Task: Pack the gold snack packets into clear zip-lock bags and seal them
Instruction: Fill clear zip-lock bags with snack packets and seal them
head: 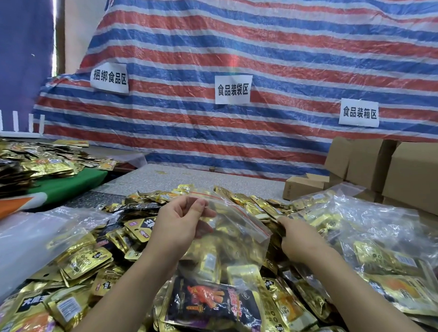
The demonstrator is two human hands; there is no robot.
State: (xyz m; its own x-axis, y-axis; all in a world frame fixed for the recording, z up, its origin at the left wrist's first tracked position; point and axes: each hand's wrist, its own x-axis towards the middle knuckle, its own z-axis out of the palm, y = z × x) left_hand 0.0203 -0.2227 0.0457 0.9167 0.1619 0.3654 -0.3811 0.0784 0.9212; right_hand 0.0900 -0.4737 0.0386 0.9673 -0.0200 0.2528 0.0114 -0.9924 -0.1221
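Left hand [180, 221] pinching the open bag [230, 230] by its mouth, above the packets [87, 260] on the bench [144, 178] — right hand [296, 237] gripping packets beside it.

A makeshift food-packing workroom, set up as marked stations.

A red, white and blue striped plastic tarpaulin [258, 52] hangs as the back wall from 10 to 2 o'clock, carrying three white paper signs [232, 89] printed in black Chinese characters that name areas for bundling, bagging and boxing food. Plain brown cardboard cartons [377, 165] stand stacked at 2 o'clock. A speckled grey tabletop [178, 177] at 12 o'clock is heaped with loose gold foil snack packets [79, 262], with filled clear plastic bags [379, 224] at 3 o'clock and another gold heap [39, 159] at 10 o'clock.
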